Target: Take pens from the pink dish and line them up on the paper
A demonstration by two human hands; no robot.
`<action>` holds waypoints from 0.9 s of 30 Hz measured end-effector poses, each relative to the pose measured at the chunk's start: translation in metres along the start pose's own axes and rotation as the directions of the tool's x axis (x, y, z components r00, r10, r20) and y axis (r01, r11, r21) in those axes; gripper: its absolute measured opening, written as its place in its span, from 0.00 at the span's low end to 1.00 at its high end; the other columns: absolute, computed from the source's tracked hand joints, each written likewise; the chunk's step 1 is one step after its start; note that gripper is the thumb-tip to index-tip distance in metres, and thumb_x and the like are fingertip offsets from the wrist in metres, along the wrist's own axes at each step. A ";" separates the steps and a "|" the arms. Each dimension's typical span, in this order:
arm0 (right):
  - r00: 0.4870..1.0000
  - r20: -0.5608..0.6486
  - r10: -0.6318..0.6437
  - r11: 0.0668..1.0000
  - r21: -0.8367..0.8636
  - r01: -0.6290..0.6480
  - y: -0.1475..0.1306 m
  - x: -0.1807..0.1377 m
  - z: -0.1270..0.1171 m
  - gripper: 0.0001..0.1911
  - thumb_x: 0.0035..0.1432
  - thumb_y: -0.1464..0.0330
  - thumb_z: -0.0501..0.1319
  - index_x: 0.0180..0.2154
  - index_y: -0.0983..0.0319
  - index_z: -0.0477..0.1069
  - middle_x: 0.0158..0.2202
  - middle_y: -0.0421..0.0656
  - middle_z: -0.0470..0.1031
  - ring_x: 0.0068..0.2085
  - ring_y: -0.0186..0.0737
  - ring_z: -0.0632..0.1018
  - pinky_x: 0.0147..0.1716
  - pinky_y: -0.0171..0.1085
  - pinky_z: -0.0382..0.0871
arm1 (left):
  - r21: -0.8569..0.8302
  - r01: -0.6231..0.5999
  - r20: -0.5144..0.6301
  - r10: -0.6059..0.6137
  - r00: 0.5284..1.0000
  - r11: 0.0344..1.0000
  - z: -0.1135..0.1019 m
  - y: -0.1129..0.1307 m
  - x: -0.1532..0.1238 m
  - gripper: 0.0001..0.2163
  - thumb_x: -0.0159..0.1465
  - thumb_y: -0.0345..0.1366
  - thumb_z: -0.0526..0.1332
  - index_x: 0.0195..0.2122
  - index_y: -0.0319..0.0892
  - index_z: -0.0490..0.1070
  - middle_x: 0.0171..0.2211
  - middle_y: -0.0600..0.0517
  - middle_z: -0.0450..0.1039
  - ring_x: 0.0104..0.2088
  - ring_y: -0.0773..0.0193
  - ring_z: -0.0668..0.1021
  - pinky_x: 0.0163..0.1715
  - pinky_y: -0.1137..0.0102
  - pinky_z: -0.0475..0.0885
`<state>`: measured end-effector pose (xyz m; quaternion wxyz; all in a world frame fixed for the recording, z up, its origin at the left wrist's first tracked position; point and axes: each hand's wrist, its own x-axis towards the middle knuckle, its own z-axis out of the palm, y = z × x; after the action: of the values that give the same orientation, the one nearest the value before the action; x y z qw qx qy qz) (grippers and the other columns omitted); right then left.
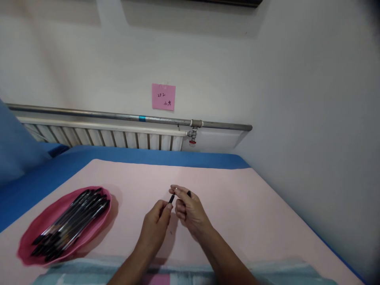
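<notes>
Near the middle of the pink tabletop, my left hand [156, 221] is closed round a pen, whose black front part [171, 198] sticks up past the thumb. Most of its barrel is hidden in the palm. Just to the right, my right hand [190, 208] is closed, with thumb and fingertips pinched at the pen's tip. A small black piece, looking like a pen cap [189, 193], pokes out between the right hand's fingers. On the left lies a pink basket [26, 247] with many black-ended clear pens [74, 217] heaped in it.
A pink sheet [237, 221] covers the blue-edged table [178, 157]. Behind are a white radiator [142, 140], a metal pipe [113, 115] and a red-handled valve [192, 141]. A pink note [163, 97] is on the wall. Light blue checked cloth [80, 273] lies along the near edge.
</notes>
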<state>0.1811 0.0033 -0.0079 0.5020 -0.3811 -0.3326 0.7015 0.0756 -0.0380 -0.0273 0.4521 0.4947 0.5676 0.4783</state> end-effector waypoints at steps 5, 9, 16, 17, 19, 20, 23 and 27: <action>0.999 -0.043 -0.013 0.996 -0.086 0.009 0.002 -0.001 0.003 0.12 0.44 0.61 0.64 0.27 0.64 0.68 0.12 0.28 0.50 0.14 0.22 0.50 0.11 0.25 0.43 | 0.012 -0.027 0.004 0.027 1.000 1.000 -0.001 -0.002 0.000 0.13 0.59 0.46 0.53 0.26 0.43 0.64 0.16 0.61 0.54 0.18 0.71 0.58 0.18 0.76 0.52; 0.987 -0.109 -0.122 0.992 -0.055 0.117 0.000 0.003 0.000 0.12 0.45 0.61 0.63 0.26 0.63 0.67 0.14 0.30 0.56 0.13 0.21 0.50 0.11 0.26 0.43 | 0.048 -0.029 0.026 0.028 0.999 0.998 0.000 -0.001 -0.001 0.13 0.59 0.46 0.52 0.25 0.43 0.63 0.16 0.61 0.54 0.18 0.71 0.59 0.19 0.76 0.53; 0.947 -0.206 -0.247 0.966 0.024 0.257 -0.007 0.006 -0.006 0.12 0.46 0.61 0.63 0.28 0.62 0.65 0.26 0.37 0.70 0.14 0.20 0.53 0.10 0.27 0.43 | 0.059 -0.032 0.017 0.031 0.999 0.998 -0.001 0.000 0.001 0.14 0.58 0.47 0.53 0.24 0.43 0.62 0.16 0.61 0.55 0.18 0.71 0.60 0.19 0.76 0.54; 0.948 -0.205 -0.242 0.968 0.017 0.251 -0.007 0.006 -0.006 0.12 0.46 0.61 0.63 0.28 0.62 0.65 0.26 0.37 0.70 0.13 0.20 0.53 0.10 0.26 0.43 | 0.038 -0.017 0.011 0.016 1.000 0.999 -0.002 -0.001 0.001 0.14 0.58 0.48 0.53 0.25 0.43 0.62 0.16 0.61 0.55 0.18 0.71 0.59 0.18 0.76 0.53; 0.955 -0.199 -0.218 0.975 -0.009 0.221 -0.005 0.006 -0.005 0.12 0.45 0.62 0.64 0.28 0.62 0.65 0.25 0.37 0.70 0.13 0.20 0.53 0.10 0.26 0.43 | 0.002 0.019 0.004 -0.019 1.000 1.000 -0.003 -0.001 0.002 0.15 0.57 0.49 0.53 0.25 0.43 0.62 0.15 0.61 0.54 0.16 0.72 0.58 0.17 0.77 0.53; 0.962 -0.189 -0.198 0.980 -0.025 0.197 -0.004 0.006 -0.004 0.12 0.44 0.63 0.64 0.28 0.62 0.65 0.24 0.36 0.69 0.13 0.20 0.53 0.10 0.26 0.43 | -0.009 0.035 0.003 -0.035 0.999 0.999 -0.004 -0.001 0.003 0.15 0.57 0.50 0.53 0.25 0.43 0.62 0.15 0.61 0.54 0.16 0.72 0.57 0.17 0.77 0.53; 0.983 -0.133 -0.125 0.991 -0.066 0.118 0.001 0.005 -0.002 0.11 0.42 0.66 0.65 0.28 0.62 0.65 0.15 0.30 0.60 0.13 0.21 0.52 0.10 0.25 0.42 | -0.015 0.052 0.003 -0.052 0.999 0.999 -0.004 0.000 0.003 0.15 0.56 0.51 0.53 0.25 0.43 0.62 0.15 0.62 0.54 0.15 0.72 0.56 0.16 0.76 0.52; 0.988 -0.119 -0.100 0.993 -0.070 0.092 0.009 0.004 0.001 0.10 0.42 0.66 0.65 0.27 0.61 0.65 0.12 0.27 0.52 0.12 0.22 0.52 0.11 0.25 0.43 | 0.019 0.019 0.019 -0.019 1.000 1.000 -0.004 -0.002 0.004 0.14 0.58 0.49 0.52 0.25 0.43 0.62 0.15 0.62 0.54 0.16 0.72 0.57 0.17 0.76 0.53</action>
<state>0.1759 0.0045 -0.0156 0.5422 -0.4225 -0.3416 0.6409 0.0707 -0.0346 -0.0286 0.4575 0.4978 0.5724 0.4639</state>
